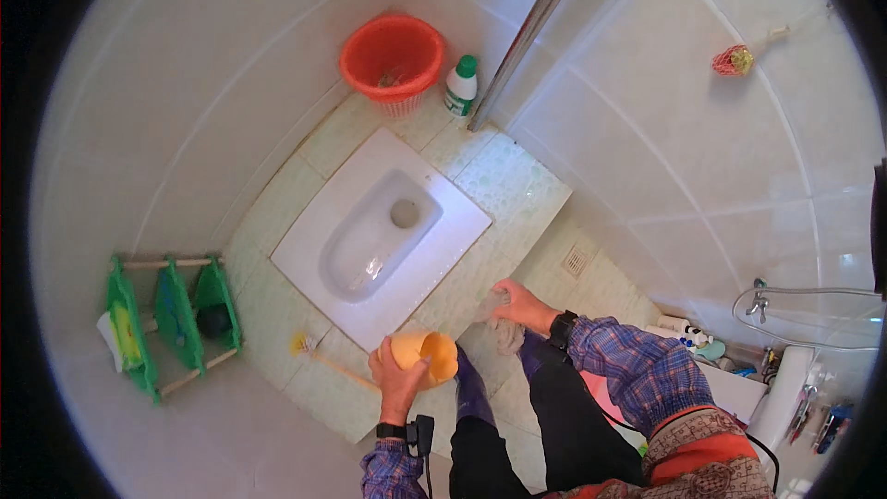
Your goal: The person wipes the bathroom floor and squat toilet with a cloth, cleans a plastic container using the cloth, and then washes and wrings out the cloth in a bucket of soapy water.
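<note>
My left hand (397, 381) is closed around an orange plastic cup (418, 351), tilted with its mouth facing right. Beyond that hand, a brush with a long pale handle (340, 367) and a white and yellow head lies low over the tiles; its near end disappears by my hand, so I cannot tell whether I touch it. My right hand (524, 307) grips a crumpled grey cloth (507, 336) that hangs down beside my boot. Ahead of both hands is a white squat toilet (442, 263) set in the tiled floor.
A red waste basket (393, 55) and a white bottle with a green cap (461, 88) stand by the far wall. At left is a green rack (174, 325). A floor step (540, 236) drops toward a drain (577, 261). A shower hose (813, 292) hangs at right.
</note>
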Available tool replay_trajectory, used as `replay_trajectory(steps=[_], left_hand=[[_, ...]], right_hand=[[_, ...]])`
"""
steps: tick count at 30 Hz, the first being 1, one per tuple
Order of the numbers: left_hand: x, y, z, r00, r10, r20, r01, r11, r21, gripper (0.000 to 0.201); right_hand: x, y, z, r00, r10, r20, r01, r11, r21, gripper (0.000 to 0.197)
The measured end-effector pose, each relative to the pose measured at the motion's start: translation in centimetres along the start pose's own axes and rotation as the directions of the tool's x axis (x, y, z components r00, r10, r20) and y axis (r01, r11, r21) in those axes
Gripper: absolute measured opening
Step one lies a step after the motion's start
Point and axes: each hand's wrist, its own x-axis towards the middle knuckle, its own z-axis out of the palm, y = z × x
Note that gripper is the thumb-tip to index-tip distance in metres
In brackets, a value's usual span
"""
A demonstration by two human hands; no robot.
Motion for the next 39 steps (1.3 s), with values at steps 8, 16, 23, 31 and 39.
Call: replay_trajectory(steps=[8, 16, 23, 31, 39], left_hand=[[3.7, -1.9, 5.2, 0.996, -0.088, 0.008, 0.088, 0.996, -0.033, 0.091], [6.9, -0.7, 10.4, 0.974, -0.228, -0.012, 0.223, 0.963, -0.154, 0.092], [8.4, 0.6, 13.7, 0.957, -0.291, 0.0, 0.281, 0.925, -0.256, 0.094], [8.7, 2.2, 14.3, 0.964, -0.265, 0.003, 0.254, 0.922, -0.292, 0.092], [7.4, -0.4, 13.9, 0.933, -0.356, -0.046, 0.319, 0.881, -0.348, 0.084]], right_hand=[[15.8, 3.5, -11.0, 0.841, -0.54, -0.025, 0.38, 0.624, -0.682, 0.01], [32.0, 1.4, -17.1, 0.534, -0.807, 0.252, 0.476, 0.04, -0.879, 0.024], [38.2, 4.8, -17.7, 0.771, -0.636, 0.034, 0.249, 0.252, -0.935, 0.024], [29.3, 13.5, -19.9, 0.855, -0.51, -0.09, 0.058, 0.268, -0.962, 0.013], [23.1, 14.2, -6.7, 0.984, -0.143, -0.109, 0.059, 0.831, -0.553, 0.051]])
